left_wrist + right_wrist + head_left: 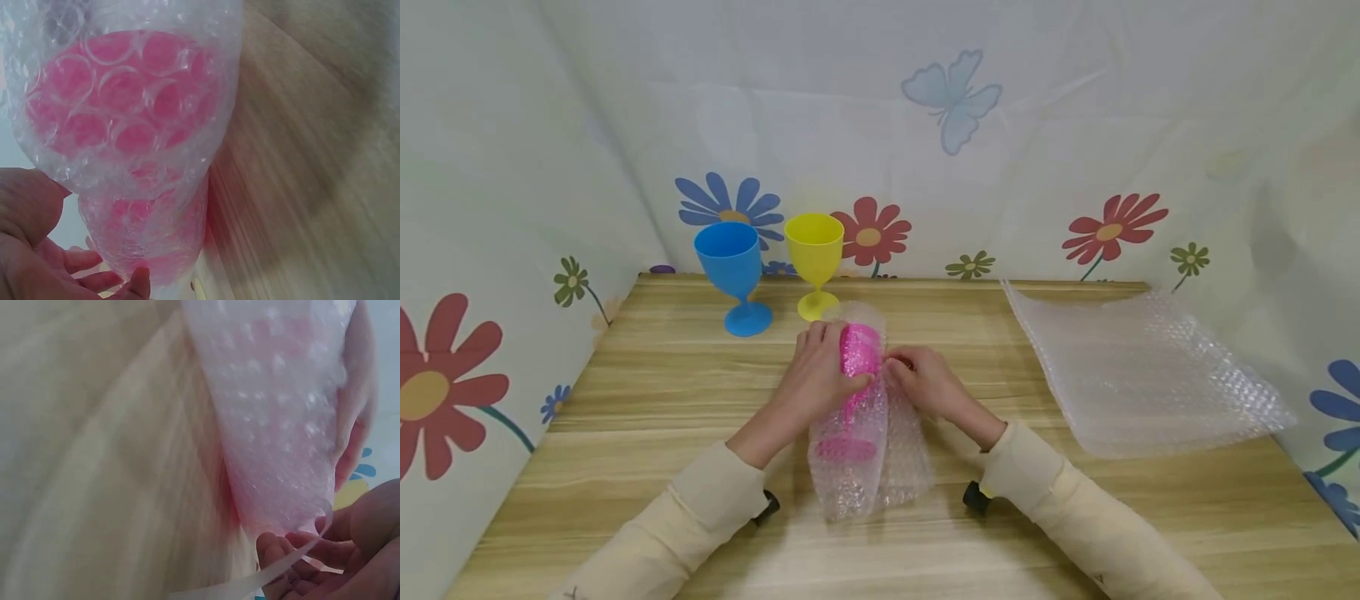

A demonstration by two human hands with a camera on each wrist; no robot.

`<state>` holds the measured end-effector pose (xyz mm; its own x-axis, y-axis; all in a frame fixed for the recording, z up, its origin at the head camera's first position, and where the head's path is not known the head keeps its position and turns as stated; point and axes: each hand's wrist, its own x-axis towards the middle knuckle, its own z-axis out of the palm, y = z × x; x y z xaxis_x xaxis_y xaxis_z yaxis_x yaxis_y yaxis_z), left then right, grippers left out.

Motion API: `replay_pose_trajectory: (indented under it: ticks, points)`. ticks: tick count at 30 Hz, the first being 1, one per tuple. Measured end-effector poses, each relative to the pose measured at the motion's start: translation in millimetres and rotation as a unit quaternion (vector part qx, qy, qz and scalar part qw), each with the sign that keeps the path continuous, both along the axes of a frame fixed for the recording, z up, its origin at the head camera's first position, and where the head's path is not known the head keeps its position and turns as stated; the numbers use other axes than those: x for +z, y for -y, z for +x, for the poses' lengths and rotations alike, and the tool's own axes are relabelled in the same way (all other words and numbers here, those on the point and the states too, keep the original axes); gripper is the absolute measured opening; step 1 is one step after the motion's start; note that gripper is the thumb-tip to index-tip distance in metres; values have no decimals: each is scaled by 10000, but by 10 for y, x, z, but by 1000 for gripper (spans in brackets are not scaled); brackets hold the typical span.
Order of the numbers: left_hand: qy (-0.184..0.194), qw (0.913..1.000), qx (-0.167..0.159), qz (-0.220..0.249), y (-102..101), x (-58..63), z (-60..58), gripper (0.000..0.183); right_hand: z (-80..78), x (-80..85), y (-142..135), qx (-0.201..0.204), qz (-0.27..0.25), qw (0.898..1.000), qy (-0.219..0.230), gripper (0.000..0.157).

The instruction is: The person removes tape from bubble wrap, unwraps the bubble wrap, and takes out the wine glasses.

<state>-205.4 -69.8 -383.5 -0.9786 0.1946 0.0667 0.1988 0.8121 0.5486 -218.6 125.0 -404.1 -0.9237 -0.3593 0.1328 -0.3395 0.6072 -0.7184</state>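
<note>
A pink goblet (860,354) lies on its side on the table, rolled in bubble wrap (852,496) and showing through it. My left hand (815,372) grips the wrapped bundle from the left, thumb across its top. In the left wrist view the goblet's round foot (125,94) faces the camera under the bubbles, and the fingers of that hand (31,244) curl beside the cup. My right hand (930,385) pinches the loose edge of the wrap at the bundle's right side. The right wrist view shows this edge as a pale strip (275,569) at the fingers.
Behind the bundle stand a blue goblet (733,267) and a yellow goblet (816,258), both upright. Another sheet of bubble wrap (1135,375) lies flat on the right of the wooden table (647,400). A flowered cloth (820,108) encloses the back and sides.
</note>
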Motion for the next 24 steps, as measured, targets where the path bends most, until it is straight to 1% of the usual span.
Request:
replay_pose_trajectory:
  ticks: [3,5,7,9,11,13,16,19,24]
  points:
    - [31,10000,-31,16,11,4,-12,90,-76,11,26,-294,-116,9994,130,27]
    - [56,10000,-58,46,13,5,-21,89,-129,14,39,-512,-192,9978,379,34]
    - [90,9999,-59,68,12,6,-29,88,-172,26,59,-724,-209,9953,607,36]
    - [133,9999,-55,82,11,4,-37,87,-204,47,80,-856,-212,9935,721,35]
    - [171,9998,-38,97,5,5,-44,86,-230,79,107,-917,-245,9932,667,28]
    - [158,9998,-47,93,1,5,-49,85,-250,120,139,-824,-353,9948,493,18]
    - [100,9999,-70,54,-6,6,-49,84,-277,174,182,-531,-435,9974,238,8]
    - [26,9999,-97,8,-7,12,-47,82,-296,209,212,-267,-430,9986,152,6]
    - [-61,9999,-134,-42,-8,34,-44,80,-313,248,241,-229,-260,9994,64,5]
